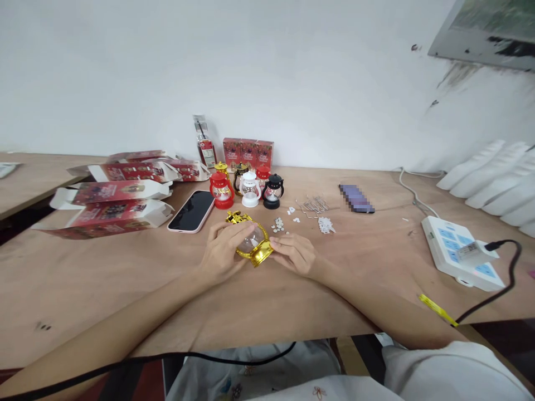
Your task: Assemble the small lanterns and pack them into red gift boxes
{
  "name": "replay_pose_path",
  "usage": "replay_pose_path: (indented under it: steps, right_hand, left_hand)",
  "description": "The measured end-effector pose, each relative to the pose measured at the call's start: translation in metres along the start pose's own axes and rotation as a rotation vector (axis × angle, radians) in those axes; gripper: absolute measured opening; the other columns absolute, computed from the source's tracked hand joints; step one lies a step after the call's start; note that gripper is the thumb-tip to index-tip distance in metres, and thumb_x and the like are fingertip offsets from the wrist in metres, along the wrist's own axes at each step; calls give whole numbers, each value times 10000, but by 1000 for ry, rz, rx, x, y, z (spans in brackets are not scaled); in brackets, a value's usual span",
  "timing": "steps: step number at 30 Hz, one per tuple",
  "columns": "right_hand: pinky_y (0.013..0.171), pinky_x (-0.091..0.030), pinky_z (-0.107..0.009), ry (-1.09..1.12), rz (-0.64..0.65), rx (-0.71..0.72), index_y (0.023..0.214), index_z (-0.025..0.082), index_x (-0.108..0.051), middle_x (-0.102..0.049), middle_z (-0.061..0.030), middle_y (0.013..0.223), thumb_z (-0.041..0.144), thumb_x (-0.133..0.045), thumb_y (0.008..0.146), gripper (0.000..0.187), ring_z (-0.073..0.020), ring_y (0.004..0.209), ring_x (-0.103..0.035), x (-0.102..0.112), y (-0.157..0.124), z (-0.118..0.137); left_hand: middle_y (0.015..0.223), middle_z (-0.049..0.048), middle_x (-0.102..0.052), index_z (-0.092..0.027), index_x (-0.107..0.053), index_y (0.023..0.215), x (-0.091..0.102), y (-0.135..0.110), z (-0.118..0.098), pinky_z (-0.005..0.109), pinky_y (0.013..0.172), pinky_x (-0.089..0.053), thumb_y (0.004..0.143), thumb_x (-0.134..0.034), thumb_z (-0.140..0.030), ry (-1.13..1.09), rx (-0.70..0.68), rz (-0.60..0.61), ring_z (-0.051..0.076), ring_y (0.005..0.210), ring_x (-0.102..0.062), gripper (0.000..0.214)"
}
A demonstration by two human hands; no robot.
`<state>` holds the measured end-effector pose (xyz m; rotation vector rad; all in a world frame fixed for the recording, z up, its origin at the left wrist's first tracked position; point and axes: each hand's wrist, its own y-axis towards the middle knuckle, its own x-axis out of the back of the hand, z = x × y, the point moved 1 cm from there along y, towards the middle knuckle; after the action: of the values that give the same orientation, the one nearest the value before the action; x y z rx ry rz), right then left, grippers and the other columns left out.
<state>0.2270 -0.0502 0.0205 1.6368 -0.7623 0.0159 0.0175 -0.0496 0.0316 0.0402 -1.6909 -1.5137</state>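
A small gold lantern (259,252) with a clear globe lies tilted between my hands, its top pointing up and left, just above the table. My left hand (223,248) is closed around its globe and upper side. At the base, the fingers of my right hand (296,253) press together against the gold rim; whether they pinch anything small there is hidden. Just beyond lie a small pile of round button cells (277,224), a heap of white pieces (326,225) and several bent wire handles (314,206).
Behind stand several small lanterns, including a red one (221,190), a white one (249,190) and a black one (273,192). A phone (192,211) and open red cartons (112,217) lie left. Right are another phone (356,199) and a power strip (447,239) with a black cable.
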Motion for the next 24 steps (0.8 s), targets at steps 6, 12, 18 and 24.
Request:
replay_pose_path:
  steps: [6, 12, 18, 24]
  right_hand:
    - [681, -612, -260, -53, 10, 49, 1183, 80, -510, -735, -102, 865, 156, -664, 832, 391, -160, 782, -710, 0, -1, 0]
    - [671, -609, -254, -70, 1, 67, 1175, 39, -509, -730, -117, 837, 141, -696, 801, 431, -166, 758, -703, 0, 1, 1]
    - [710, -611, -268, -69, 31, 40, 1181, 64, -511, -730, -115, 883, 152, -639, 846, 369, -163, 800, -701, 0, -5, 0]
    - [733, -602, -271, -48, 35, 27, 1214, 74, -495, -722, -109, 908, 152, -625, 854, 390, -160, 834, -691, -1, -8, -1]
  left_hand:
    - [1060, 67, -721, -210, -506, 1196, 0, 2, 1, 358, 892, -386, 855, -577, -170, 9, -80, -5, 199, 1012, -670, 351]
    - [1065, 68, -720, -208, -570, 1086, 1, 3, 0, 376, 876, -382, 848, -549, -123, -3, -91, -3, 204, 1027, -664, 254]
    - [985, 27, -741, -239, -589, 1064, -8, -1, 1, 362, 812, -414, 861, -592, -188, 22, -60, -100, 195, 948, -691, 209]
    - [994, 33, -737, -228, -592, 1074, -12, -4, 3, 356, 812, -424, 841, -633, -203, 20, -81, -117, 203, 949, -689, 237]
